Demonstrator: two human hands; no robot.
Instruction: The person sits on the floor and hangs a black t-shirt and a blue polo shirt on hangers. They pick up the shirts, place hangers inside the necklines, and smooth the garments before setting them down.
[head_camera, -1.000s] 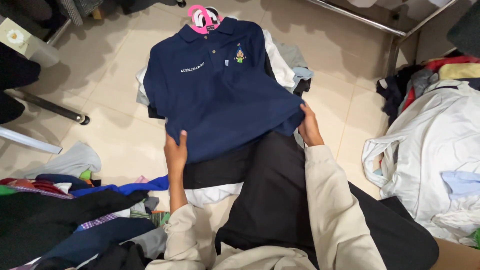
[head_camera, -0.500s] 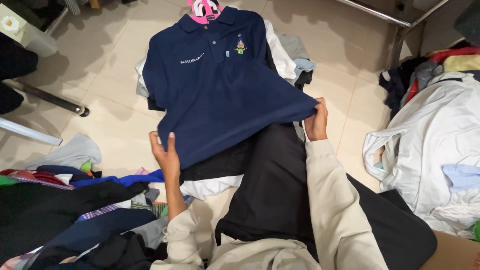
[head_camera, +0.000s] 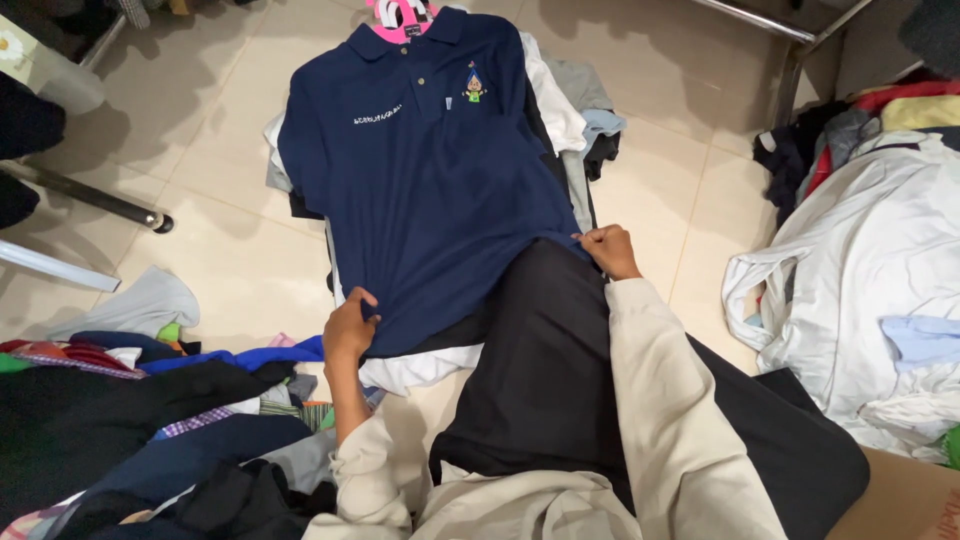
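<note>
A pale tiled floor (head_camera: 220, 200) carries everything; a large white plastic bag (head_camera: 860, 290) of clothes bulges at the right edge, and a dark heap of mixed garments (head_camera: 130, 420) spreads along the lower left; the person's black trouser leg (head_camera: 560, 370) stretches up the middle. A navy polo shirt (head_camera: 430, 180) lies flat on top of a stack of folded clothes (head_camera: 570, 110) in the centre, front up, collar at the top on a pink hanger (head_camera: 400, 15), a small colourful emblem on its chest. The left hand (head_camera: 348, 328) pinches the shirt's lower left hem, its grip narrow on the cloth; the right hand (head_camera: 608, 250), in a cream sleeve, closes its grip on the lower right hem corner just beside the trouser leg.
</note>
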